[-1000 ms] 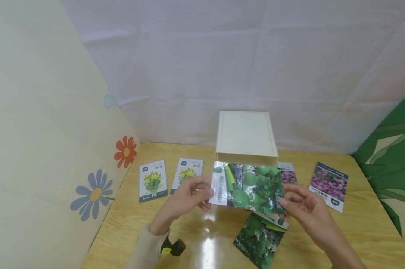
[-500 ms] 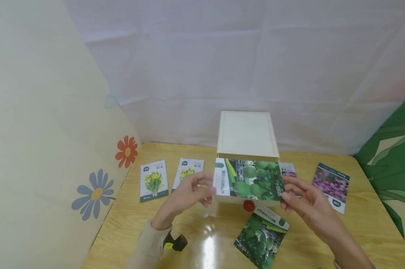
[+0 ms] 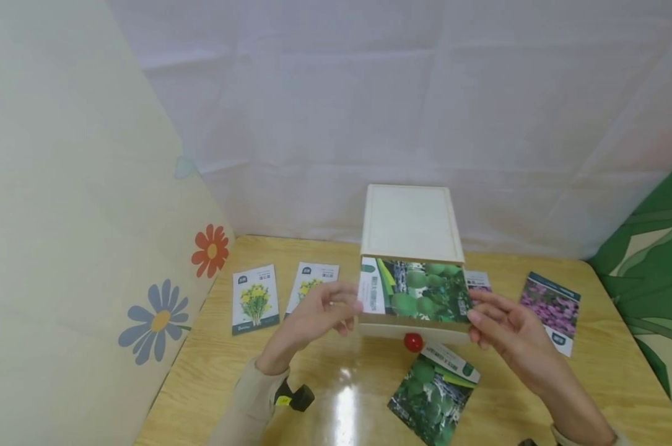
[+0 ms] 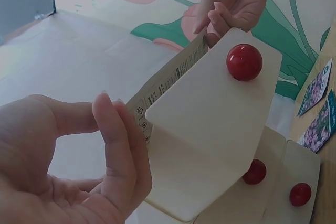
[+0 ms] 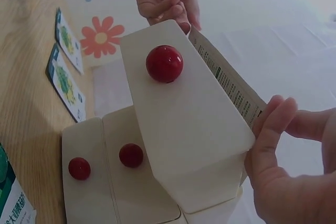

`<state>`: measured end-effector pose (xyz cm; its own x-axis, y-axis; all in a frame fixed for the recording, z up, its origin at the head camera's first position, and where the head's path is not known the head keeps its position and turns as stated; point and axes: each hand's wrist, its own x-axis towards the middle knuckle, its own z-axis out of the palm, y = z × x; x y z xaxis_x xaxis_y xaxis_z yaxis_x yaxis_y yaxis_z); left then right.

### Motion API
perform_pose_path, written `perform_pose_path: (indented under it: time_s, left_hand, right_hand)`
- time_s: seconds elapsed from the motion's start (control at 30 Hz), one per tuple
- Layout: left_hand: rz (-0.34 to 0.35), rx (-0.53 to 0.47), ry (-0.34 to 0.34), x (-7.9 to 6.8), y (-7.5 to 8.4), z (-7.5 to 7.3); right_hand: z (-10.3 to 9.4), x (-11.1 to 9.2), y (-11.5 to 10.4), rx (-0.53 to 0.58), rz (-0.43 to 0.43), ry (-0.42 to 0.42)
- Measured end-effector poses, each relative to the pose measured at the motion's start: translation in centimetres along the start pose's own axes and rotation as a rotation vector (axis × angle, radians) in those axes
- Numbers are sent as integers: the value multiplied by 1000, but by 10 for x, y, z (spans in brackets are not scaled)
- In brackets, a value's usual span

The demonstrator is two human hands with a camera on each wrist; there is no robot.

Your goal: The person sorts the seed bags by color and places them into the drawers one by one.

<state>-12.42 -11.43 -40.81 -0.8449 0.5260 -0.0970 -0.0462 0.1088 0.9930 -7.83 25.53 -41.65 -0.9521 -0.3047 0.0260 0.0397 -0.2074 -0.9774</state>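
Left hand [image 3: 321, 314]: pinching the green packet [image 3: 419, 291] at its left end, mid-frame.
Right hand [image 3: 511, 334]: pinching the other end.
Drawer [image 3: 383, 331]: front edge peeking out below; contact unclear.
Table [image 3: 363, 384]: open wood, lower centre.
Purple packet [image 3: 477, 279]: upper right of centre, partly hidden.

Small table booth, dressed like display corner; home or studio, can't tell from here: wood-grain tabletop [image 3: 202, 384] boxed in on three sides, creased white cloth [image 3: 336, 105] hanging across far side, cream panel [image 3: 62, 186] with printed flowers [image 3: 160, 321] at left, green leafy panel [image 3: 642, 248] at right, picture packets [image 3: 256, 300] laid out in pairs, left and right
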Motion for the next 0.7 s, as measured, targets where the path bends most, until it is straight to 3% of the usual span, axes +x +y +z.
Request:
perform_pose_path:
  time_s: [0.4, 0.7]
  left_hand:
    - [-58, 41, 63, 11, -3, 0]
    - [-27, 110, 101, 15, -5, 0]
  right_hand:
    - [-3, 12, -4, -41, -10, -16]
    - [-3, 18, -3, -92, -14, 21]
